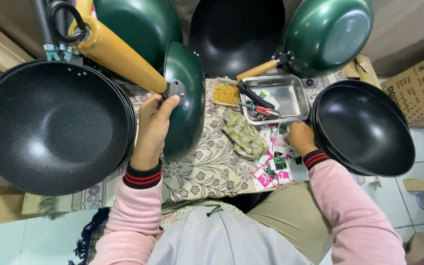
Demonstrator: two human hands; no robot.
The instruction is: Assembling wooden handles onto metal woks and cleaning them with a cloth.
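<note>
1. The left hand (152, 125) has its fingers closed on the rim of a green wok (185, 100), gripped where the yellow wooden handle (119, 54) joins it; the wok stands on edge at centre.
2. The right hand (300, 137) rests at four o'clock of the wok on small pink and black cards (271, 169); whether its fingers hold one, I cannot tell.
3. A steel tray (290, 93) lies at one o'clock of the right hand.
4. Stacked black woks (50, 127) sit at nine o'clock, on the floral cloth (207, 169) of the table.
</note>
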